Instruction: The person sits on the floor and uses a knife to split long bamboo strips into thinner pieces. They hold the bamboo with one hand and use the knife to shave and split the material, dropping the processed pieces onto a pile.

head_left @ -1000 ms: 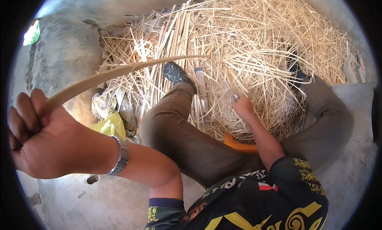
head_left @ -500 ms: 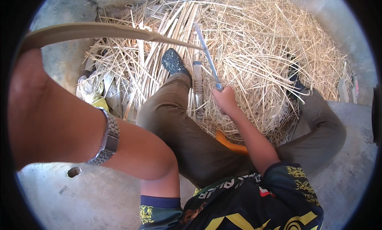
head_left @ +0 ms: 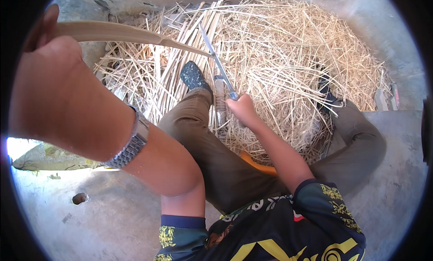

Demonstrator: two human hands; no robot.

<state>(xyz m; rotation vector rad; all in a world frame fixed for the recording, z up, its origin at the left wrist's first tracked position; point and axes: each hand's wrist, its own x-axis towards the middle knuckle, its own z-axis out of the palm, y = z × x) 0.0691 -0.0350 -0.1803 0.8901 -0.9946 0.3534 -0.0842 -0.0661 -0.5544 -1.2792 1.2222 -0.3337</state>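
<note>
Strip of pale wood or bamboo (head_left: 112, 33) reaches from the raised left hand (head_left: 49, 58) toward the centre, where its tapered part crosses the knife (head_left: 217, 62) in view; whether the two touch cannot be told from this angle. The left hand curls round the strip's broad end, some fingers lost at the dark rim; gripping there seems to leave the thinner length free, and the lifted arm probably holds it clear of the legs (head_left: 216, 157). The right hand (head_left: 243, 109) is closed round the knife's handle, blade pointing away from the body, presumably for safety and elbow room. The legs are parted around a heap of pale shavings (head_left: 288, 53), likely so that scraps fall between them rather than on the lap. Longer slats (head_left: 194, 39) lie just past the left shoe (head_left: 194, 76), perhaps for easy reach, and an orange object (head_left: 257, 165), partly hidden by the thigh, has no clear purpose.
</note>
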